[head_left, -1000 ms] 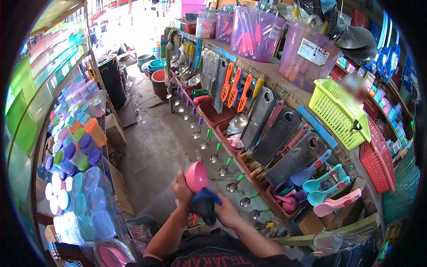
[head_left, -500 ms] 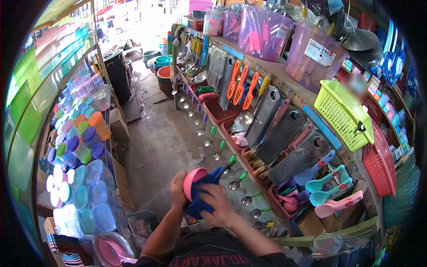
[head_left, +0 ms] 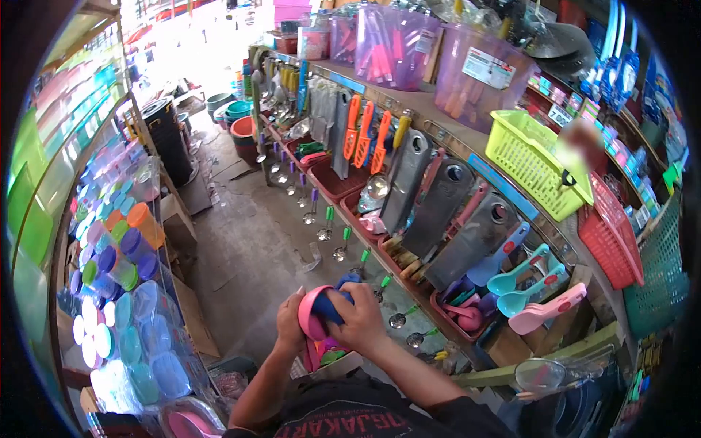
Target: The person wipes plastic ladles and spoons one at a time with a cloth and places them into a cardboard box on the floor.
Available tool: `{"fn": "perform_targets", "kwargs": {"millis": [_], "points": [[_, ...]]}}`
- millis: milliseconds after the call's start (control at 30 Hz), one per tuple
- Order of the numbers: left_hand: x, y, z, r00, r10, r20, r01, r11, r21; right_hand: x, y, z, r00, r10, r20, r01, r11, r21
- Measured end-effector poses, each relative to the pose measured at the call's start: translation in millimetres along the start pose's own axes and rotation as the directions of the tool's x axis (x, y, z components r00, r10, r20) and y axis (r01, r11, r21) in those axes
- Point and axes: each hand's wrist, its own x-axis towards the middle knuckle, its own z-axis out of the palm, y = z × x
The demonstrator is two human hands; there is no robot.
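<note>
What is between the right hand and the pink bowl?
A blue cloth. The head view shows the right hand pressing it into the pink bowl, which the left hand holds.

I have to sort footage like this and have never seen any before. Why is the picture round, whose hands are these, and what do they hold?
There is no machine here. A person wears one camera on the head, looking forward and down, and its wide lens bends the view into a circle. The two bare hands at the bottom are that person's own. The left hand grips a pink round plastic bowl, and the right hand presses a dark blue cloth into it. Shop goods surround them. On the right are grey metal graters, pastel plastic scoops, a lime-green plastic basket and a red plastic basket. On the left are stacked clear plastic jars with coloured lids.
</note>
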Motion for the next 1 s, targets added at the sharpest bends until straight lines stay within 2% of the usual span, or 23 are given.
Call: {"fn": "perform_targets", "kwargs": {"millis": [33,67,100,133,200,233,267,333,400,467,500,533,600,633,667,733,767,800,833,867,900,967,1000], "points": [[-2.3,-2.4,7.6,0.995,0.048,-0.092,-0.041,0.996,0.075,-0.5,-4.9,7.9,0.980,0.061,-0.189,-0.044,0.995,0.092],[-1.3,-2.0,9.6,0.997,0.033,-0.065,-0.028,0.997,0.075,0.3,-7.7,13.4,0.922,0.130,-0.365,-0.067,0.981,0.181],[0.6,-0.3,5.7,0.991,0.132,-0.033,-0.128,0.987,0.101,0.5,-12.2,14.1,0.919,0.140,-0.369,-0.040,0.963,0.267],[3.2,0.1,-0.3,0.974,0.226,0.003,-0.225,0.966,0.125,-1.7,-9.5,15.7,0.912,0.159,-0.379,-0.066,0.967,0.248],[15.0,1.6,-23.9,0.982,0.181,0.043,-0.186,0.972,0.145,-5.2,1.3,16.1,0.987,-0.134,-0.089,0.158,0.909,0.385],[19.3,-2.0,-29.6,0.984,0.168,0.053,-0.175,0.971,0.161,-5.7,5.2,7.0,0.991,-0.106,0.080,0.087,0.974,0.209],[19.1,-12.1,-28.6,0.986,0.151,0.073,-0.161,0.972,0.170,-3.3,5.2,1.3,0.994,-0.082,0.068,0.067,0.978,0.200],[15.6,-27.0,-18.4,0.996,0.029,-0.083,-0.037,0.995,-0.096,4.9,1.2,-3.0,0.959,0.138,-0.248,-0.095,0.980,0.175],[7.0,-19.0,-2.7,0.993,0.080,-0.091,-0.084,0.995,-0.047,1.3,-6.1,8.8,0.942,0.132,-0.308,-0.068,0.976,0.208],[-3.8,-7.1,10.8,0.976,0.182,-0.121,-0.177,0.983,0.053,-8.0,-9.4,17.4,0.962,0.017,-0.273,0.101,0.905,0.413],[23.8,-19.5,-32.8,0.987,0.150,0.057,-0.154,0.984,0.089,-16.5,-4.3,16.5,0.995,-0.011,-0.095,0.056,0.871,0.488],[25.8,-21.6,-33.8,0.988,0.141,0.060,-0.146,0.985,0.094,-20.5,1.6,7.4,0.995,0.000,-0.097,0.048,0.872,0.487],[28.1,-21.3,-34.8,0.987,0.153,-0.037,-0.149,0.984,0.099,-25.1,16.4,-16.2,0.981,-0.047,0.187,-0.050,0.873,0.484],[27.6,-19.0,-32.1,0.965,0.259,-0.026,-0.249,0.948,0.198,-31.0,19.2,-22.8,0.982,-0.049,0.184,-0.049,0.870,0.492],[27.4,-19.6,-28.5,0.963,0.269,-0.033,-0.257,0.945,0.204,-34.8,22.2,-28.8,0.997,0.052,0.055,-0.071,0.888,0.455],[22.0,-23.6,-24.7,0.888,0.448,0.099,-0.435,0.754,0.491,-37.5,27.2,-36.6,0.957,0.218,-0.192,-0.124,0.904,0.409],[13.5,-18.5,-25.4,0.911,0.355,0.210,-0.411,0.743,0.527,-37.3,24.1,-44.7,0.964,0.198,-0.175,-0.105,0.896,0.432],[8.7,-13.9,-24.3,0.909,0.374,0.183,-0.411,0.736,0.538,-34.9,15.7,-58.0,0.981,0.110,-0.160,-0.038,0.918,0.394],[6.2,-10.2,-21.2,0.824,0.369,0.430,-0.566,0.559,0.606,-31.8,11.0,-62.8,0.989,0.026,-0.147,0.028,0.935,0.354],[4.4,-8.6,-19.7,0.703,0.287,0.651,-0.708,0.368,0.602,-31.8,10.4,-56.8,0.990,0.019,-0.141,0.035,0.929,0.367],[3.6,-8.3,-19.6,0.708,0.288,0.645,-0.704,0.366,0.609,-35.8,10.9,-48.9,0.996,0.050,-0.071,-0.007,0.861,0.509],[3.2,-9.3,-17.7,0.689,0.275,0.670,-0.692,0.526,0.495,-47.2,29.0,-29.3,0.986,0.160,0.048,-0.140,0.641,0.755],[1.7,-12.6,-17.4,0.692,0.277,0.667,-0.690,0.526,0.498,-56.7,41.4,-20.2,0.986,0.157,0.051,-0.141,0.639,0.756]]}}
